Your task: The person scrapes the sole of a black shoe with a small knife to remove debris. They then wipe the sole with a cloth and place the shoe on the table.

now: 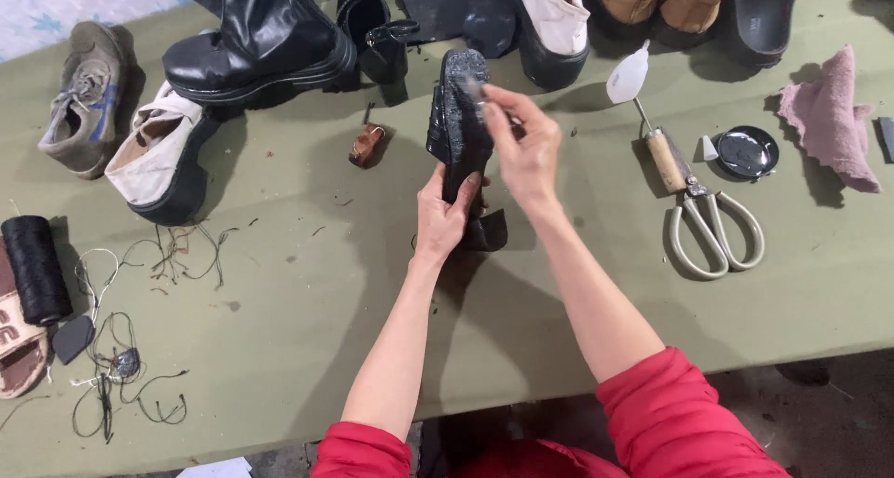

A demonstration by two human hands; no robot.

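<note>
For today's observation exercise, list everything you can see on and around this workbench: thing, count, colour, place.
Black heeled shoe: one, sole up, held at centre.
Olive-green table: one, fills the view.
Worn grey sneaker: one, far left.
Cream and black shoe: one, beside the sneaker.
Black boots: a group along the top edge.
Pale-handled scissors: one, right.
Round black tin lid: one, right of the scissors' blades.
Pink cloth: one, far right.
Black thread spool: one, left edge.
Loose thread scraps: several, lower left.
Left hand: grips the shoe's lower part.
Right hand: fingertips on the sole.
Red sleeves: two, bottom.
</note>
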